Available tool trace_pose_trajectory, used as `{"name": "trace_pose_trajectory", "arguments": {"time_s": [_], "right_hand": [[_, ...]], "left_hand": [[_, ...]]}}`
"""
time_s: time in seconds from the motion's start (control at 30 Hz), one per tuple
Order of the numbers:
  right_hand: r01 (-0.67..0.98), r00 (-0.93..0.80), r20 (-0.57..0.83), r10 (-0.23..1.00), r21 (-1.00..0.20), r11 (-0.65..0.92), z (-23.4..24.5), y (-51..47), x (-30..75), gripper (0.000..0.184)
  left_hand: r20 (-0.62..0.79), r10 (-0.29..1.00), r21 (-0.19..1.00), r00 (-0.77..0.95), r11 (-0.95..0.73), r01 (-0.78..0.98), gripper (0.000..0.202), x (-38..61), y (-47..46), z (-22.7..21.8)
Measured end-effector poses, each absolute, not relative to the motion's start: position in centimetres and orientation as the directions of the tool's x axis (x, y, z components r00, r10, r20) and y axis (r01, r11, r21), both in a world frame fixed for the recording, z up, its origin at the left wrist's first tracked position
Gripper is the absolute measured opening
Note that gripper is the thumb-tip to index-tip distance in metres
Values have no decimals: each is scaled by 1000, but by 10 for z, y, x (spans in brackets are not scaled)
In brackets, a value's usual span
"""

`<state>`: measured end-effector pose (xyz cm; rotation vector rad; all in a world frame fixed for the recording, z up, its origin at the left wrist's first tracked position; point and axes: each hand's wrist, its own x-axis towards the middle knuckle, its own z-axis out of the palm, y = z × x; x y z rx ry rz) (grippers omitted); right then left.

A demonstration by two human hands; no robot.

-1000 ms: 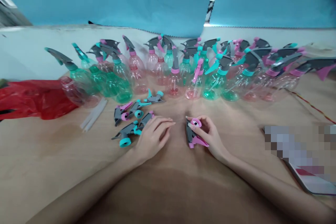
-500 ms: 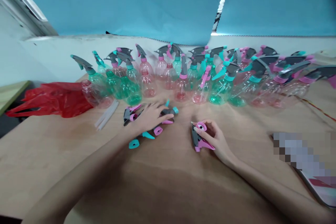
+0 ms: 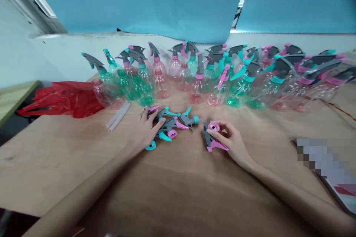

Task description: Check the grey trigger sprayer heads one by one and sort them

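My right hand (image 3: 232, 141) grips a grey and pink spray trigger head (image 3: 210, 137) that rests on the wooden table (image 3: 178, 189). My left hand (image 3: 144, 131) lies on a small pile of loose trigger heads (image 3: 175, 122), grey with pink or teal parts, fingers spread over them. Just beyond the pile stands a long row of clear pink and green spray bottles (image 3: 200, 81), most with trigger heads on them.
A red plastic bag (image 3: 63, 100) lies at the left. Thin white tubes (image 3: 119, 115) rest beside it. A flat blurred object (image 3: 328, 166) sits at the right edge. A white ledge and blue sheet close off the back.
My left hand has pushed the loose trigger heads to the right, closer to my right hand. The view has shifted slightly; my right hand stays on its trigger head.
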<state>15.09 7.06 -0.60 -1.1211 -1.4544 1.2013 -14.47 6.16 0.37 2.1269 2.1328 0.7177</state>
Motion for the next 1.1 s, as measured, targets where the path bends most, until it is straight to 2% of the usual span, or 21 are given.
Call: {"name": "trace_pose_trajectory", "arguments": {"time_s": [0.23, 0.33, 0.43, 0.5, 0.63, 0.8, 0.87, 0.97, 1.03, 1.1], "right_hand": [[106, -279, 60, 958, -990, 93, 13, 71, 158, 35], [105, -392, 46, 919, -990, 94, 21, 70, 159, 33], [106, -475, 59, 878, -987, 124, 25, 68, 157, 34], [107, -506, 70, 860, -984, 143, 26, 67, 155, 35], [147, -543, 79, 836, -971, 187, 30, 68, 155, 32], [223, -628, 108, 771, -924, 311, 45, 68, 158, 20], [278, -634, 177, 753, -857, 435, 53, 64, 158, 18], [479, -614, 306, 727, -588, 652, 61, 51, 158, 17], [596, -609, 347, 713, -393, 701, 63, 40, 157, 22], [647, -610, 366, 703, -282, 708, 62, 30, 156, 23]], "left_hand": [[452, 890, 454, -54, -178, 873, 29, -111, 66, 30], [525, 836, 449, 162, -433, 782, 22, -78, 43, 41], [498, 779, 374, 381, -589, 716, 45, -48, 26, 35], [458, 789, 401, 410, -595, 696, 50, -36, 23, 24], [414, 859, 569, 300, -502, 651, 39, -32, 31, 10], [388, 895, 702, 219, -441, 560, 27, -34, 33, 12], [447, 870, 697, 207, -484, 529, 25, -35, 31, 12], [588, 780, 595, 214, -596, 539, 27, -37, 29, 9], [639, 733, 529, 233, -639, 559, 27, -38, 29, 8], [670, 702, 499, 242, -667, 554, 27, -38, 30, 8]]}}
